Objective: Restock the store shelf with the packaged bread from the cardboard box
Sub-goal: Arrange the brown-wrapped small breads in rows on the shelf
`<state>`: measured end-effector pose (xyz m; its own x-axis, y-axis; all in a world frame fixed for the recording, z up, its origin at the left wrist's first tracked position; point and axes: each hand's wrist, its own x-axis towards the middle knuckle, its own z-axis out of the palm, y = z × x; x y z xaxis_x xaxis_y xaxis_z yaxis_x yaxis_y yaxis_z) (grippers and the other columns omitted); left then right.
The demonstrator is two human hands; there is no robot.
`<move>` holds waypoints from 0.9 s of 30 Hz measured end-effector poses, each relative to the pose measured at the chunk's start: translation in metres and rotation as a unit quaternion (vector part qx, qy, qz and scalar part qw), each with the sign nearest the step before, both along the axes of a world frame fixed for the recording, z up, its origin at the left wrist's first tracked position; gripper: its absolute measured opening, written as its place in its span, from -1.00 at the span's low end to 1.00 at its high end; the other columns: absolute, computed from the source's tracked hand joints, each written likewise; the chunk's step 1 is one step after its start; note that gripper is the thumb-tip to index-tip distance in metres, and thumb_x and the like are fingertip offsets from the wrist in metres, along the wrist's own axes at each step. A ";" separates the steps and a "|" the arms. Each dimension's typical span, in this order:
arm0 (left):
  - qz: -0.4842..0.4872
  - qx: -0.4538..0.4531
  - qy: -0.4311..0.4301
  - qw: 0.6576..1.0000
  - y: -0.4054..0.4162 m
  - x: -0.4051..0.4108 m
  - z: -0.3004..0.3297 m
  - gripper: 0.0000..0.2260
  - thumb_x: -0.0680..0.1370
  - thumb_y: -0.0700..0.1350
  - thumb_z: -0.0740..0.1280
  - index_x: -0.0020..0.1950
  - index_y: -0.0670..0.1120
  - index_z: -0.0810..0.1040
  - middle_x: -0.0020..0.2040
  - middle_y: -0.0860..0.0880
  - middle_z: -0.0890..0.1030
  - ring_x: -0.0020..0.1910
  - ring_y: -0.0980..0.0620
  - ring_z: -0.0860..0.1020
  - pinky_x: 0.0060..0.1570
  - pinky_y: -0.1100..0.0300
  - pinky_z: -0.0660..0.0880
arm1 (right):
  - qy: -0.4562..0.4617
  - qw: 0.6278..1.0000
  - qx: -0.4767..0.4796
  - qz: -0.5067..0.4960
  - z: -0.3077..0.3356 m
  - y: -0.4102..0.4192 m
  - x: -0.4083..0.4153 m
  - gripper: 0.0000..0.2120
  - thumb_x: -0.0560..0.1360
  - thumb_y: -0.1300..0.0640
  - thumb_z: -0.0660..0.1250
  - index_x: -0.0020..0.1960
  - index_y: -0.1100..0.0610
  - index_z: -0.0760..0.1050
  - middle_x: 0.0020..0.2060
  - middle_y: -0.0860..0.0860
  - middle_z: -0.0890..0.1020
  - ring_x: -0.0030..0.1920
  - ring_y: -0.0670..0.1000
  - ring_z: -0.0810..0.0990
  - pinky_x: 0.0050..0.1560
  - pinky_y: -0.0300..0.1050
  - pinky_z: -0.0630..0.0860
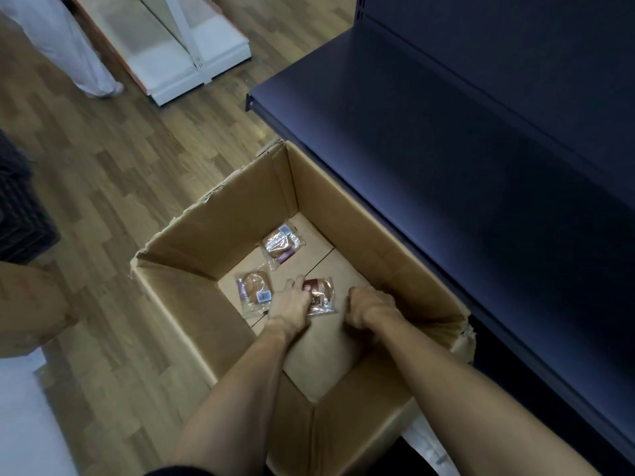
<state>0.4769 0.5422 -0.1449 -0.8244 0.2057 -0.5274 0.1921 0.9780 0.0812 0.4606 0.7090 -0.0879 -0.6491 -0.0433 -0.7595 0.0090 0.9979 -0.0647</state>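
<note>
Both arms deep in the cardboard box (206,235): left hand (288,304) pinches the dark bread packet (321,297), fingers curled on its edge. Right hand (369,307) just beside, fingers curled, holding nothing I can see. Two more bread packets (283,244) beyond the fingertips; dark shelf (446,149) alongside.

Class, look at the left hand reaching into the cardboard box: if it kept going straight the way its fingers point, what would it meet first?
The left hand already touches the dark-wrapped bread packet. Straight on lies bare box floor, then probably the far clear-wrapped packet, though depth is unclear.
</note>
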 end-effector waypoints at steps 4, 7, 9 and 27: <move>0.061 -0.047 0.031 0.997 0.002 0.001 -0.003 -0.42 0.44 -0.13 0.47 0.38 -0.15 0.31 0.31 -0.10 0.34 0.26 -0.08 0.36 0.02 0.07 0.56 | -0.013 1.000 -0.011 0.002 -0.003 -0.003 0.003 -0.59 0.53 0.03 0.28 0.37 0.05 0.42 0.34 0.07 0.50 0.31 0.12 0.51 0.21 -0.06 0.46; 0.082 -0.008 0.006 0.997 0.001 0.000 -0.012 -0.23 0.34 -0.07 0.57 0.41 -0.13 0.22 0.32 -0.07 0.34 0.30 -0.07 0.35 0.13 0.03 0.54 | -0.020 0.999 -0.025 -0.005 -0.004 -0.007 0.005 -0.61 0.52 0.01 0.30 0.33 0.04 0.45 0.30 0.07 0.52 0.27 0.13 0.53 0.19 -0.05 0.48; 0.086 0.019 -0.010 0.996 0.003 0.002 -0.019 -0.18 0.30 -0.05 0.58 0.43 -0.12 0.21 0.35 -0.06 0.33 0.34 -0.07 0.33 0.20 0.00 0.50 | -0.026 0.999 -0.031 -0.005 -0.005 -0.009 0.006 -0.62 0.51 0.00 0.31 0.31 0.03 0.47 0.28 0.07 0.53 0.26 0.14 0.55 0.17 -0.06 0.49; 0.019 0.037 0.012 0.999 0.016 -0.010 -0.029 -0.28 0.29 -0.01 0.52 0.37 -0.08 0.29 0.28 -0.06 0.35 0.24 -0.10 0.35 0.11 -0.03 0.47 | -0.048 0.996 -0.065 -0.021 -0.013 -0.006 0.007 -0.66 0.51 0.03 0.34 0.26 0.05 0.50 0.25 0.09 0.56 0.23 0.14 0.56 0.17 -0.08 0.51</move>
<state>0.4667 0.5586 -0.1735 -0.8440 0.2122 -0.4925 0.1579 0.9760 0.1500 0.4672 0.7032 -0.1009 -0.5764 -0.1202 -0.8083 0.0633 0.9796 -0.1908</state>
